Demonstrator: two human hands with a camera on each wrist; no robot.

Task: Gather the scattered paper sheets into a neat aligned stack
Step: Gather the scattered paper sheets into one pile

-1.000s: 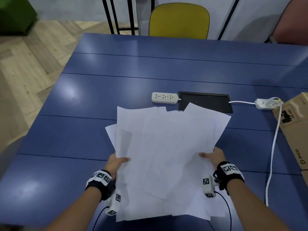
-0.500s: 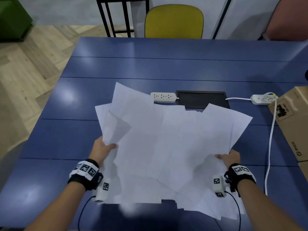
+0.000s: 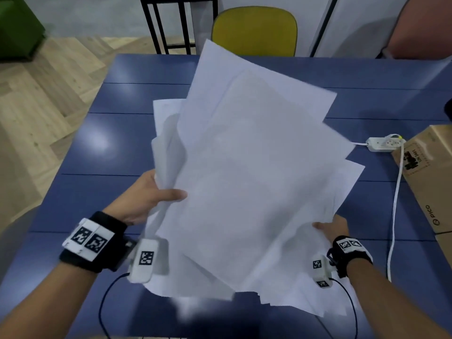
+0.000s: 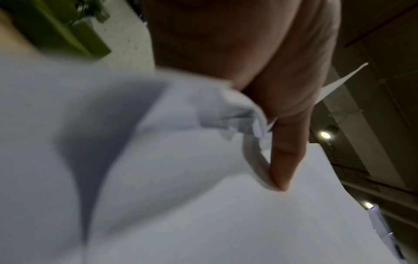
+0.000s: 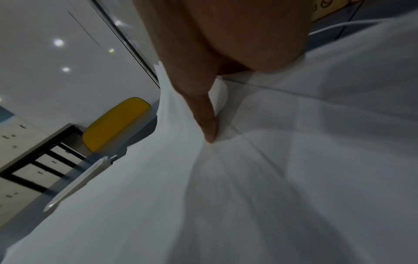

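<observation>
Head view: both hands hold a loose, fanned bundle of white paper sheets (image 3: 249, 172) lifted above the blue table (image 3: 102, 148) and tilted up toward the camera, the sheets skewed against one another with corners sticking out at the top, the right and the bottom — not yet squared. The left hand (image 3: 146, 196) grips the bundle's left edge, thumb laid across the front sheet and the paper bunched and curled where it is pinched; the left wrist view shows the same crumpled fold pressed under the thumb (image 4: 287, 142). The right hand (image 3: 332, 227) pinches the lower right edge, thumb on top, and the right wrist view shows its thumb (image 5: 203, 110) pressing into the sheets, which crease around the tip. The remaining fingers of both hands lie behind the paper, out of sight. On the table to the right sit a white power strip (image 3: 384, 144) with a white cable (image 3: 395, 211) running toward the near edge, and just beside it a cardboard box (image 3: 430, 177). Beyond the far edge stands a yellow chair (image 3: 254, 33), with a black metal frame (image 3: 178, 23) to its left — wooden floor (image 3: 44, 99) on the left side.
</observation>
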